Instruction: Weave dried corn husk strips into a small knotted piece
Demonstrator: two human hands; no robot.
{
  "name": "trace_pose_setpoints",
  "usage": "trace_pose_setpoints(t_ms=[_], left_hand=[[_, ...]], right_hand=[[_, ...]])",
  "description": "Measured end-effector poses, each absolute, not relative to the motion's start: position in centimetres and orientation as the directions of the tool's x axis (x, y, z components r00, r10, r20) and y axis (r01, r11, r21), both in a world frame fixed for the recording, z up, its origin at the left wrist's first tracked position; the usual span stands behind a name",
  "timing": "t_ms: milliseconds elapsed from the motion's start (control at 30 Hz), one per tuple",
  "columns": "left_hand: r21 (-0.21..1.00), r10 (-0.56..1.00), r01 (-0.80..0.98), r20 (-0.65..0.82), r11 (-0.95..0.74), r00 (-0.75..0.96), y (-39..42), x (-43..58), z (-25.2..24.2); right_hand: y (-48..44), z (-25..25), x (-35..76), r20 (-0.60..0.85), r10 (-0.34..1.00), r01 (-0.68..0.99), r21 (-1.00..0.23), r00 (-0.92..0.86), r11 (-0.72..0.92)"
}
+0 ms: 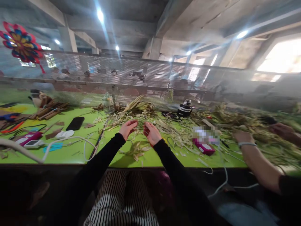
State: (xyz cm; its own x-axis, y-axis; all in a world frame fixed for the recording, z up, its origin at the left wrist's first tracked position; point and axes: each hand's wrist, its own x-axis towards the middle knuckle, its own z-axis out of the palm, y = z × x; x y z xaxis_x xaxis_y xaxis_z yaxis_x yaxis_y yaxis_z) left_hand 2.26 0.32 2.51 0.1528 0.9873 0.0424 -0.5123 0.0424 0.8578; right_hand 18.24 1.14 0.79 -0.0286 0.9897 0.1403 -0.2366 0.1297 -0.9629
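Observation:
My left hand (128, 129) is above the green tabletop, its thumb and fingertips drawn together. Facing it a short gap away, my right hand (152, 133) pinches at its fingertips. Whatever either pinch holds is too small and blurred to make out. Below and between my wrists lies a small tuft of dry corn husk (136, 150) on the table. Just beyond my fingers are pale husk scraps (122, 116) and a larger bundle of dry husk (138, 105).
A black phone (75, 123), a white cable (68, 139) and brown sticks (53, 110) lie leftward. A clear jar (108, 103) and a black bottle (184, 109) stand behind. To the right, a magenta box (204, 147) sits near a co-worker's arm (256, 157). A mesh partition (89, 91) borders the table.

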Motion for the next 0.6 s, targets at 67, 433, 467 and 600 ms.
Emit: trace_pose_setpoints(t_ms=[67, 433, 467, 600], left_hand=[[0.852, 0.986, -0.524, 0.077, 0.012, 0.147, 0.9, 2.9, 3.5], [0.865, 0.954, -0.501, 0.133, 0.020, 0.268, 1.3, 3.4, 3.6], [0.868, 0.951, -0.497, 0.134, 0.023, 0.278, 1.3, 3.3, 3.5], [0.874, 0.947, -0.486, 0.126, 0.034, 0.294, 1.5, 3.1, 3.3]], right_hand=[[0.2, 0.9, 17.4, 0.125, 0.990, -0.177, -0.978, -0.064, 0.112], [-0.1, 5.7, 18.9, 0.389, 0.921, 0.212, -0.900, -0.001, 0.381], [0.1, 5.7, 18.8, 0.401, 0.916, 0.234, -0.889, -0.018, 0.394], [0.6, 5.2, 17.9, 0.449, 0.893, 0.292, -0.849, -0.044, 0.441]])
